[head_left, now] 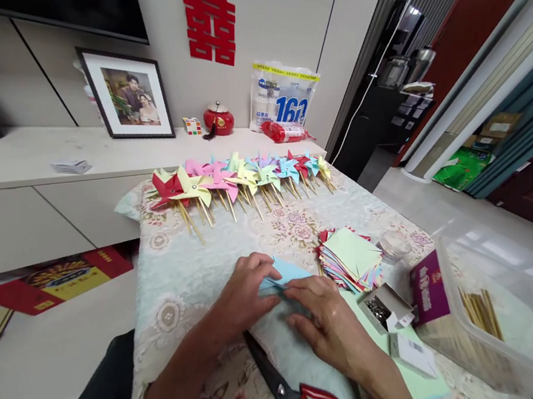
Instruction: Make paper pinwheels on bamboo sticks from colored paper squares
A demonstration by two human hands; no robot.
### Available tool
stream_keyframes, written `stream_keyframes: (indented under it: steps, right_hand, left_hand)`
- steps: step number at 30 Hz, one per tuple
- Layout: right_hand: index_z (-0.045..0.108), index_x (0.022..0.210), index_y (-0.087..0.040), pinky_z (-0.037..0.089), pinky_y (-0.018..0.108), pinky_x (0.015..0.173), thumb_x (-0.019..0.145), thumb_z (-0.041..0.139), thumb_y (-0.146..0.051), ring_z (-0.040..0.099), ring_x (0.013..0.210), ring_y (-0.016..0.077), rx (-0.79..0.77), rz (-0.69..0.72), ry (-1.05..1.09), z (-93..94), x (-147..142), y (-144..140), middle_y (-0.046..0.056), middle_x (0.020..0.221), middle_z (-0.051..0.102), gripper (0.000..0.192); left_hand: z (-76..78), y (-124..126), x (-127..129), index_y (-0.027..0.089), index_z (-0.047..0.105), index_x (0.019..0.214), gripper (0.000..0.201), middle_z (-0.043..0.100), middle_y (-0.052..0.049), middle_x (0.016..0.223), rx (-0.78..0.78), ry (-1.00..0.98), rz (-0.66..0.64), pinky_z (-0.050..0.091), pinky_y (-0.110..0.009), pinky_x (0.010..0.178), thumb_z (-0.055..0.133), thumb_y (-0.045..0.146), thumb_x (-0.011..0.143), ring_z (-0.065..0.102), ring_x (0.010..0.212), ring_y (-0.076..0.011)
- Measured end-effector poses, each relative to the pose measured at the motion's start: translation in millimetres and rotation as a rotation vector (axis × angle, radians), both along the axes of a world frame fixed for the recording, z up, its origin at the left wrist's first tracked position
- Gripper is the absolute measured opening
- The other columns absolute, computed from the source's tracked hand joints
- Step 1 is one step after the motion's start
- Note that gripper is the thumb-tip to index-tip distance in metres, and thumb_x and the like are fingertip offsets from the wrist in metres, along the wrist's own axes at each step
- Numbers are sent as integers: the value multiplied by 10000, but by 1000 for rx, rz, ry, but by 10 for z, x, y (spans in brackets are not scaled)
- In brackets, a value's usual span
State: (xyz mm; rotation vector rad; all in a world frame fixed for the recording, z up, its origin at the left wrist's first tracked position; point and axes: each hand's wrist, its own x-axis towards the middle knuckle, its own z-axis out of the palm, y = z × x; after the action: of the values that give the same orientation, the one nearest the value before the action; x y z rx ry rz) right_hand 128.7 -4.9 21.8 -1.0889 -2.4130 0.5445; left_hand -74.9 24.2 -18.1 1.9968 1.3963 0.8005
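Observation:
Between my two hands is a sheet of light blue paper (289, 270) that looks folded, just above the flowered tablecloth. My left hand (248, 289) is closed on its left edge, fingers curled over it. On the right part, my right hand (322, 313) presses the paper with its fingertips; part of the sheet is hidden under the fingers. Scissors (289, 392) with red handles lie below my hands, blades pointing up and left. A stack of cut coloured paper squares (352, 257) lies beyond my right hand.
Paper pinwheels (218, 182) on sticks line the table's far edge. To the right are a small box of metal fasteners (383, 307), a white box (412, 355), a round clear container (394, 245) and a plastic bin (476, 347) holding wooden sticks.

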Motion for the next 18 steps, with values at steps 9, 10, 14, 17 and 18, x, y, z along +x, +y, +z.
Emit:
stream_keyframes:
  steps: [9, 10, 14, 17, 18]
  right_hand:
    - [478, 1447, -231, 470, 488, 1024, 885, 681, -294, 598, 1210, 291, 26, -199, 143, -92, 251, 109, 127, 1306, 662, 601]
    - [451, 1468, -235, 458, 492, 1031, 869, 690, -266, 585, 1218, 292, 23, -186, 105, -92, 261, 113, 123, 1313, 655, 647]
    - [433, 1478, -209, 431, 479, 1006, 798, 660, -94, 553, 1169, 291, 14, -159, -68, -50, 219, 95, 124, 1262, 646, 726]
    - [446, 1462, -207, 420, 455, 956, 776, 605, -35, 532, 1117, 286, 22, -162, -145, -26, 154, 75, 122, 1197, 638, 725]
    - [442, 1460, -211, 411, 447, 944, 772, 586, -23, 527, 1100, 281, 28, -157, -157, -26, 135, 72, 115, 1174, 640, 727]
  left_hand:
    - [115, 25, -18, 215, 716, 779, 100, 728, -26, 846, -24, -34, 41, 440, -365, 854, 642, 147, 785, 613, 897, -225]
    - [120, 27, -22, 218, 720, 782, 97, 735, -22, 850, -25, -58, 24, 440, -362, 859, 652, 149, 779, 618, 897, -221]
    - [137, 33, -39, 228, 733, 774, 84, 758, -14, 867, -21, -124, -61, 430, -361, 887, 685, 160, 767, 637, 907, -215]
    - [145, 38, -61, 233, 728, 758, 80, 759, -7, 872, -27, -139, -123, 419, -363, 909, 686, 166, 774, 647, 906, -208]
    - [145, 38, -69, 232, 726, 757, 83, 756, -7, 875, -29, -131, -139, 417, -363, 914, 686, 161, 770, 646, 909, -207]
